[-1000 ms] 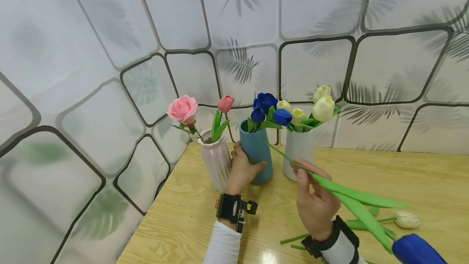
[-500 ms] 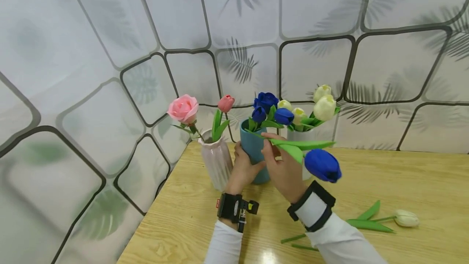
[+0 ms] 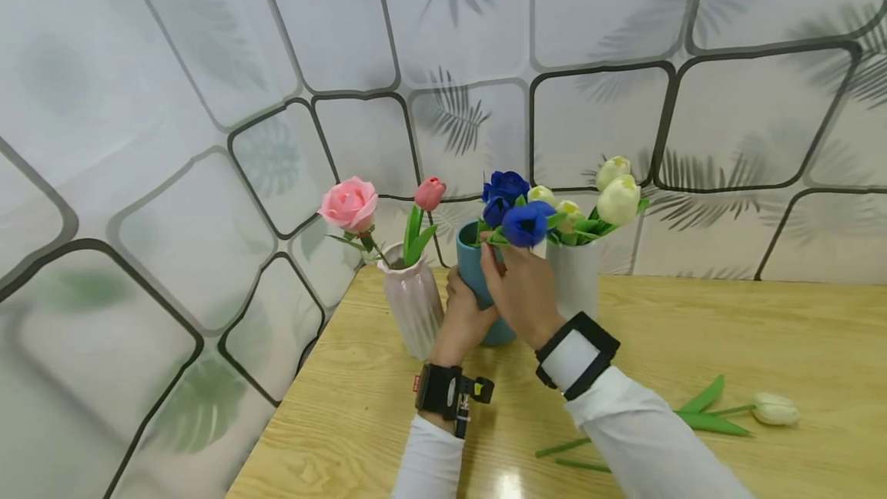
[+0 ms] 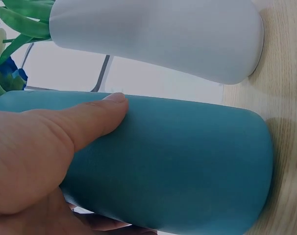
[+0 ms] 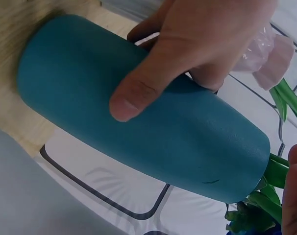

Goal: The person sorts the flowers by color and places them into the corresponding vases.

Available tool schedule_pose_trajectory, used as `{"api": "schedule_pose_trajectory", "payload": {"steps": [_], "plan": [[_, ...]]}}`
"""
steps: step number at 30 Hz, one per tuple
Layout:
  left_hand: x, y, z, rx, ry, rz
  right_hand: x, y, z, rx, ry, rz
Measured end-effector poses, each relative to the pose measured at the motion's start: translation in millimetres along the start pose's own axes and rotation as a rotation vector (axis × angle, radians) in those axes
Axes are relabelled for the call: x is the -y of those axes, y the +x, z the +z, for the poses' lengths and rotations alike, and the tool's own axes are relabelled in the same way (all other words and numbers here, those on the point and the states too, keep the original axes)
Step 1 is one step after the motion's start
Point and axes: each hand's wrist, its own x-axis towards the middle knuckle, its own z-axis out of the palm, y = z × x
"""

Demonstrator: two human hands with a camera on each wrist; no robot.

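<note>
My left hand [image 3: 466, 322] grips the teal vase [image 3: 475, 272] from its left side; in the left wrist view the thumb lies along the vase's wall [image 4: 197, 161]. Over the vase's mouth, my right hand [image 3: 524, 295] pinches a blue tulip [image 3: 524, 224] by its green part, just below the bloom. Its stem is hidden behind the fingers and the rim. Blue blooms [image 3: 506, 185] stand in the same vase behind it. At the edge of the right wrist view, the right fingertips [image 5: 294, 196] are close to green leaves [image 5: 276, 171] at the vase's opening.
A pale pink ribbed vase [image 3: 413, 306] with a pink rose [image 3: 349, 205] and a pink tulip [image 3: 430, 193] stands left. To the right is a white vase [image 3: 577, 279] of cream tulips [image 3: 619, 200]. A white tulip [image 3: 774, 410] lies on the wooden table [image 3: 693, 329], partly behind the right sleeve.
My right hand has carried the blue tulip left and up to the teal vase, and its bloom has swung from the lower right to above the mouth. The left hand keeps its hold.
</note>
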Motion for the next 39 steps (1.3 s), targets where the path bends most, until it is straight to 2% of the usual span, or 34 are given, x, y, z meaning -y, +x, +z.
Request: {"api": "schedule_pose_trajectory", "payload": {"steps": [3,9,14,17,21,25,30,35,39], "plan": [[-1.2,-0.3,0.2,0.01,0.006,-0.002,1.4,9.3,2.4,0.048,-0.026,0.026],[-2.3,-1.2,3.5,0.033,0.004,0.007,-2.2,28.3,10.4,0.232,-0.065,0.178],[-3.5,-3.3,7.1,0.04,0.012,0.007,-6.6,31.9,9.1,0.348,0.056,0.311],[-4.8,-3.0,7.3,0.027,0.029,0.004,-7.5,26.8,5.7,0.352,0.119,0.354],[-5.7,-1.3,6.4,0.018,0.039,-0.01,-8.4,15.9,2.4,0.295,0.164,0.365],[-4.6,0.5,5.9,0.011,0.05,-0.005,-8.2,3.4,0.4,0.226,0.184,0.291],[-3.0,1.9,4.3,0.002,0.071,-0.03,-8.3,-9.8,1.2,0.2,0.154,0.207],[-1.4,2.5,2.3,-0.003,0.077,-0.043,-6.9,-20.3,0.9,0.192,0.163,0.176],[-1.0,1.3,1.9,-0.001,0.077,-0.051,-7.5,-31.1,-2.8,0.204,0.173,0.186]]}}
